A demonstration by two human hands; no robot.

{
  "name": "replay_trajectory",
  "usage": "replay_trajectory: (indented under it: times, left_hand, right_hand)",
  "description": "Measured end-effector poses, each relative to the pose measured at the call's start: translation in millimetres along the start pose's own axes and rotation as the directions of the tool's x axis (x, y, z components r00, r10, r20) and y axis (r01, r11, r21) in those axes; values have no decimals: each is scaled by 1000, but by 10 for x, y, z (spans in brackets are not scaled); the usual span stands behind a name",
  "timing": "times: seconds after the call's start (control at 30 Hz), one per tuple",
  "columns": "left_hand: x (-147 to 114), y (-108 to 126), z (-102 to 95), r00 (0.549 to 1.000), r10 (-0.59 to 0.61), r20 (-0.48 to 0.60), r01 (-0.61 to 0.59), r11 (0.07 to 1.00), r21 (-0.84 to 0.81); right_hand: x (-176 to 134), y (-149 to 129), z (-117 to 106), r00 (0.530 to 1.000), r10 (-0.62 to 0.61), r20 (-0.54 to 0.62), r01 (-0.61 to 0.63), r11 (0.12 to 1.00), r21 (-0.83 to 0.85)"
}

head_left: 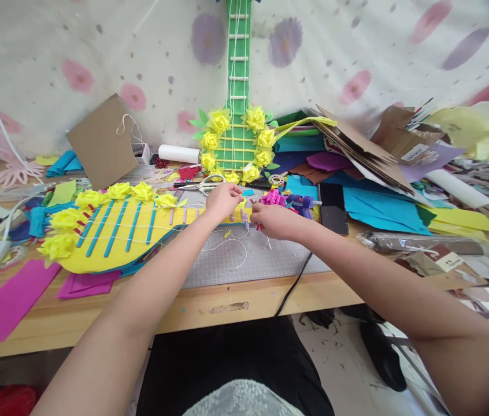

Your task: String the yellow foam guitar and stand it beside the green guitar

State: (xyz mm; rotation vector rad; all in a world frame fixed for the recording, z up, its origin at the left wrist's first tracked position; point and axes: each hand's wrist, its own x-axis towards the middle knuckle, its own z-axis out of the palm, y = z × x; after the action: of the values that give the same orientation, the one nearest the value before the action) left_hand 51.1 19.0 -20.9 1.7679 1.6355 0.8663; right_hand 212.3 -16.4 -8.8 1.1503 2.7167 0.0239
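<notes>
A yellow paper guitar (114,231) with blue strips and yellow paper flowers lies flat on the tabletop (236,297). At its narrow right end, the left hand (222,199) is closed, pinching the edge. Just beside it, the right hand (273,221) is closed around a small red-tipped piece. A black phone (332,207) lies to the right.

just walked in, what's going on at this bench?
A person is working on a yellow paper guitar-shaped craft with blue strips and yellow paper flowers, lying flat on the wooden table. The left hand and right hand meet at its narrow neck end, pinching small pieces over a grey cutting mat. A green paper guitar leans against the wall; scissors lie nearby.
</notes>
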Motion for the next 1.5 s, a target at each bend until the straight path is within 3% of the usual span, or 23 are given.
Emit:
replay_trajectory:
  times: [0.2, 0.33, 0.53, 0.7, 0.8, 0.9, 1.0, 1.13, 1.3, 1.5]
  left_hand:
    - [-74, 33, -14, 1000, 7, -19, -6, 997, 82]
    - [-76, 26, -26, 1000, 6, -28, -4, 999, 53]
    - [-26, -34, -110, 998, 42, 51, -33, 985, -168]
    - [-3, -62, -241, 989, 101, 105, -64, 948, -312]
    - [-15, -76, -286, 974, 162, 156, -125, 966, -225]
    - [-52, -82, -296, 951, 231, 203, -240, 971, 19]
    - [-102, -69, -278, 938, 236, 253, -304, 911, 277]
    - [-140, -39, -227, 943, 183, 279, -299, 835, 461]
    - [-129, -45, -191, 946, 203, 252, -310, 795, 522]
    - [-110, -62, -182, 951, 235, 200, -298, 864, 406]
  right_hand:
    - [64, -95, -71, 967, 202, -155, -189, 977, 93]
    - [181, -153, -35, 941, 319, -111, -298, 939, 169]
    - [357, -206, 87, 943, 323, -78, -312, 941, 127]
    - [396, -148, 3, 908, 413, -71, -382, 886, 262]
    - [399, -75, -85, 881, 465, -88, -412, 845, 340]
    - [394, -6, -157, 851, 511, -123, -426, 807, 409]
    - [377, 25, -209, 839, 524, -149, -412, 789, 456]
    - [362, 12, -237, 845, 507, -172, -382, 795, 471]
    - [377, 20, -227, 849, 491, -194, -361, 808, 465]
    - [369, 29, -239, 844, 501, -191, -371, 803, 466]
